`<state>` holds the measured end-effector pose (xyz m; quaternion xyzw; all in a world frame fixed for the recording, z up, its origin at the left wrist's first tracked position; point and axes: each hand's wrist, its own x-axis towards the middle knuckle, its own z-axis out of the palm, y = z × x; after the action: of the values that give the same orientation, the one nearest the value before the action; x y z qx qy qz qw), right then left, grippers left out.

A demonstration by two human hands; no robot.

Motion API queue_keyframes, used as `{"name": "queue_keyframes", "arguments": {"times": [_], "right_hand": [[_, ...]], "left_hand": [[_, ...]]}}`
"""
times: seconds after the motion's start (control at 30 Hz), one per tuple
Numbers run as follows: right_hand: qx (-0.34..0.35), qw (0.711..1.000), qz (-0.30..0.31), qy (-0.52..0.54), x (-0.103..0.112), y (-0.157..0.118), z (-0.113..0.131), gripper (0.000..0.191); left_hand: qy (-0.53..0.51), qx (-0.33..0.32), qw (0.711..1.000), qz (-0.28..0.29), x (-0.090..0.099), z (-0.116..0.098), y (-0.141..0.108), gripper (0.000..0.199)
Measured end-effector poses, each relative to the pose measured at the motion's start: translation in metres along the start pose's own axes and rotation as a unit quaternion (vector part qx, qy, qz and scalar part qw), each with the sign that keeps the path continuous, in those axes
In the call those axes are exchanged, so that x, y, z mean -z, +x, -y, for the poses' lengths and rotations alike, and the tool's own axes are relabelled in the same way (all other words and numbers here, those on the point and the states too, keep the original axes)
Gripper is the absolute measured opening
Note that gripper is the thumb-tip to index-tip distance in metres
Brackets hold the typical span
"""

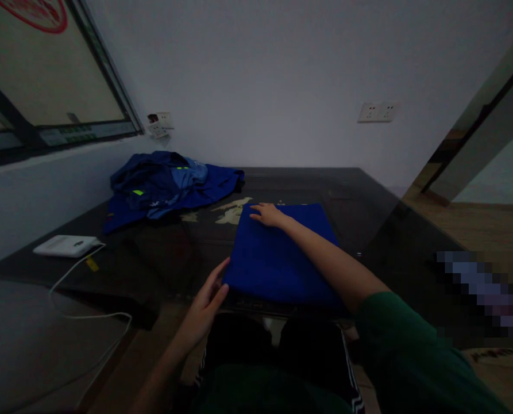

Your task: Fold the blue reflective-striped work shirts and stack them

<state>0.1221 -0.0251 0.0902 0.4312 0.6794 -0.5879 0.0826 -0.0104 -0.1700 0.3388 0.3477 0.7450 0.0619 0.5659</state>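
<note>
A folded blue cloth lies flat on the dark table near its front edge. My right hand rests on its far left part, fingers spread and palm down, with the forearm crossing over the cloth. At the cloth's near left corner is my left hand, its thumb and fingers apart on either side of the corner; it touches the edge without visibly gripping it.
A crumpled pile of blue clothing lies at the table's back left. A white device with a cable sits at the left edge. The dark table meets a wall behind. A pixelated object is at the right.
</note>
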Motion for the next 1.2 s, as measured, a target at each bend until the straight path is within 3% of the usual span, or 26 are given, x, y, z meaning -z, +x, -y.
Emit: {"name": "queue_keyframes", "arguments": {"times": [0.1,0.3,0.57,0.7,0.77,0.87,0.97,1.03,1.1,1.2], "right_hand": [[-0.074,0.997,0.023,0.023,-0.023,0.014,0.019,0.058],[-0.071,0.997,0.010,-0.018,-0.047,0.022,0.013,0.060],[-0.062,0.997,-0.037,-0.020,-0.051,0.024,0.010,0.057],[-0.078,0.994,-0.068,0.022,-0.035,0.018,0.012,0.056],[-0.082,0.992,-0.088,0.044,-0.021,0.009,0.011,0.056],[-0.050,0.993,-0.098,0.043,-0.001,-0.027,0.008,0.052],[0.027,0.998,-0.062,0.013,0.005,-0.092,-0.001,0.047],[0.060,0.998,-0.028,-0.007,-0.001,-0.143,-0.008,0.044],[0.043,0.999,-0.013,-0.027,-0.013,-0.188,-0.015,0.047],[0.006,0.998,-0.033,-0.060,-0.034,-0.229,-0.026,0.051]], "left_hand": [[-0.045,0.016,0.998,-0.034,-0.010,0.007,-0.006,0.072],[-0.020,0.016,0.997,-0.066,-0.009,0.020,-0.021,0.050],[0.075,-0.006,0.994,-0.074,0.001,0.021,-0.020,0.042],[0.194,-0.047,0.975,-0.099,0.015,0.000,-0.006,0.040],[0.261,-0.091,0.954,-0.113,0.012,-0.016,0.006,0.037],[0.326,-0.175,0.928,-0.045,-0.010,-0.033,0.029,0.033],[0.365,-0.211,0.905,0.053,-0.041,-0.031,0.048,0.033],[0.382,-0.204,0.897,0.089,-0.055,-0.020,0.055,0.035],[0.397,-0.184,0.893,0.107,-0.061,-0.007,0.058,0.039],[0.422,-0.161,0.885,0.116,-0.059,0.006,0.057,0.044]]}}
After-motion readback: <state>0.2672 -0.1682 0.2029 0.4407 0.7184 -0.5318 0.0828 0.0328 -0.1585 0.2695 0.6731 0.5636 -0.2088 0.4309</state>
